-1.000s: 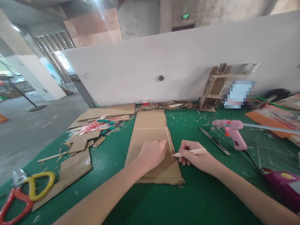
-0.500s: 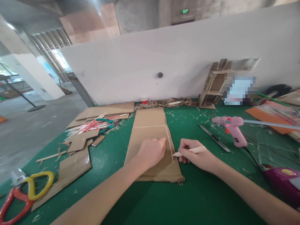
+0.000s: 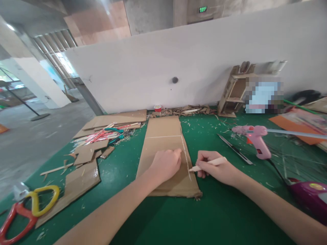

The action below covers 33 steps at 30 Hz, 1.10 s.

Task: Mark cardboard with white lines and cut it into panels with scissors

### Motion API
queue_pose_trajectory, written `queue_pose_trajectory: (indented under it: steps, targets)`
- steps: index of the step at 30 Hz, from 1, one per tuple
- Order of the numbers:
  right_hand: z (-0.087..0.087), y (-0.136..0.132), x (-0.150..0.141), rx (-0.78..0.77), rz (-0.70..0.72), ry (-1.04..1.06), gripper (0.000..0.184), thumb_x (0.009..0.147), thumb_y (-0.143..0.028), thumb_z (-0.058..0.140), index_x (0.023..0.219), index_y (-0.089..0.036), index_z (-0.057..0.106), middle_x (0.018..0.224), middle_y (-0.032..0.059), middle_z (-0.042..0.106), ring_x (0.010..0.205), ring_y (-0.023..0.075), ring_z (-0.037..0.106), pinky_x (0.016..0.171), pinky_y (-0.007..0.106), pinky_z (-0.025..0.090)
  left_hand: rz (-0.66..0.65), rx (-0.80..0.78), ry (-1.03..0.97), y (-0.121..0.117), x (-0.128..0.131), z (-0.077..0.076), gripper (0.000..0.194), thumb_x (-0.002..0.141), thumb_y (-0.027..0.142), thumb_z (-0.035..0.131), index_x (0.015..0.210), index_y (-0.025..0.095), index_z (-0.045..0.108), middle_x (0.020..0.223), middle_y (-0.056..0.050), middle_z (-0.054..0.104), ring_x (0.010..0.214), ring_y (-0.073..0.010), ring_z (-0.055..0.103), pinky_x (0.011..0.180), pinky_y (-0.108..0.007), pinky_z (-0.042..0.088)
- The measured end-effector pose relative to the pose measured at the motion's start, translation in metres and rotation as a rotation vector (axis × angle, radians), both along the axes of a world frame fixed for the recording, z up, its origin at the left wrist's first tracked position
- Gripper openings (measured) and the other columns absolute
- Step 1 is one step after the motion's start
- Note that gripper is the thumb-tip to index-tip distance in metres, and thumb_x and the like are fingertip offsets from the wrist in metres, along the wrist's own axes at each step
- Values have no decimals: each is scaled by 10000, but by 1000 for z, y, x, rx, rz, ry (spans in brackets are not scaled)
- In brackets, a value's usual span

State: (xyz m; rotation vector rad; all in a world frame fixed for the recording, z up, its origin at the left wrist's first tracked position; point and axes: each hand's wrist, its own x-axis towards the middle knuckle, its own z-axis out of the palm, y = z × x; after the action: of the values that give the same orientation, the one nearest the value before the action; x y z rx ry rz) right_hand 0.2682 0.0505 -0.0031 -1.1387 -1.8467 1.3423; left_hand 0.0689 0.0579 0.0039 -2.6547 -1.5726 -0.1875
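Note:
A long piece of brown cardboard (image 3: 163, 127) lies on the green table in front of me. A white line crosses it near the far end, and a slightly wavy line runs down its right side. My left hand (image 3: 167, 165) rests closed on the middle of the cardboard, its fingers curled under and partly hidden. Between the thumb and fingers of my right hand (image 3: 212, 165) is a white marker pen (image 3: 214, 161). Its tip meets the cardboard by the right-hand line, just above that line's near end.
Scissors (image 3: 32, 204) and cardboard scraps (image 3: 81, 177) lie to the left, with teal-handled pliers (image 3: 114, 134) farther back. On the right are a utility knife (image 3: 235, 149), a pink glue gun (image 3: 255, 136) and its cord. A cardboard structure (image 3: 233, 92) stands by the white board (image 3: 143, 71).
The white line down the right side reaches slightly nearer to me. My right hand has shifted very little, and my left hand stays in place on the cardboard.

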Motion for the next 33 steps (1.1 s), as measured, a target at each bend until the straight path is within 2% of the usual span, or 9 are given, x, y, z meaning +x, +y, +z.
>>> queue_pose_trajectory:
  steps: [5,10,15,18,26,33]
  targets:
    - [-9,5,-1,43,-88,-31,144,859,-281,492,742,-197,499,673,3,648,573,107,584,481,200,445,-7,-10,6,-1,-1,1,275,914,212,285,969,196,554,750,-63,679,676,-241,654,542,-317,422]
    - [-9,6,0,31,-104,-64,150,858,-295,488,747,-196,503,692,11,651,575,112,586,484,209,459,-4,-8,10,-1,-1,2,283,918,207,283,1019,190,547,790,-75,686,705,-239,657,555,-318,422]
    - [1,0,1,15,15,-74,182,804,-238,527,629,-193,499,573,4,647,542,127,604,489,214,433,8,-16,13,-1,0,3,288,927,227,264,914,190,549,735,-64,667,669,-233,647,543,-312,410]
    - [7,-3,1,-20,78,-101,200,783,-223,534,587,-188,512,543,9,651,518,136,608,477,216,418,3,-10,4,-1,-1,1,298,928,240,258,927,197,553,736,-61,667,662,-234,642,548,-314,411]
    - [8,-7,2,-73,158,-115,182,750,-207,554,574,-180,514,521,10,649,503,132,615,464,201,408,-1,-26,-14,-2,-1,3,316,934,240,242,913,188,553,740,-61,668,664,-225,643,540,-312,396]
    - [12,-8,1,-104,163,-130,178,739,-209,558,572,-185,502,527,13,657,525,146,639,470,206,425,11,-38,-14,-2,-1,3,338,940,250,234,961,185,565,768,-73,676,686,-223,644,556,-319,397]
